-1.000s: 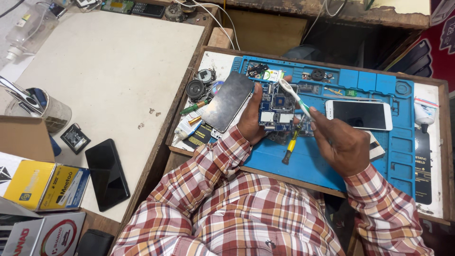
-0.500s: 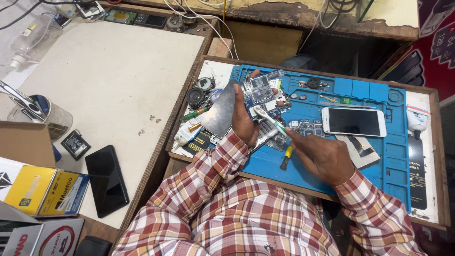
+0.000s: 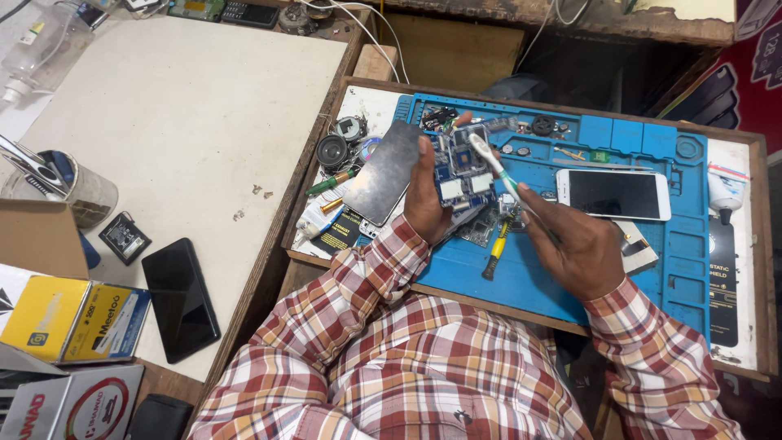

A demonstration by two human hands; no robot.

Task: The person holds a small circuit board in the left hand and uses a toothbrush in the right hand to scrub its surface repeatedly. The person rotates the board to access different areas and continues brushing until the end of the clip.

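Over the blue repair mat (image 3: 570, 269), my left hand (image 3: 425, 200) holds an opened phone circuit board (image 3: 461, 167) with a grey metal plate (image 3: 384, 173) beside it, while my right hand (image 3: 574, 244) has a toothbrush (image 3: 494, 167) in its grip, bristles on the board. A white smartphone (image 3: 613, 194) lies on the mat's right part; a yellow-handled screwdriver (image 3: 494, 253) lies on the mat below the board.

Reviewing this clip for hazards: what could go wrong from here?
1. The left hand holds the board up with a metal plate; either might slip.
2. The right hand sets a brush to the board; bristles could catch small parts.
3. Loose parts on the blue mat could scatter.
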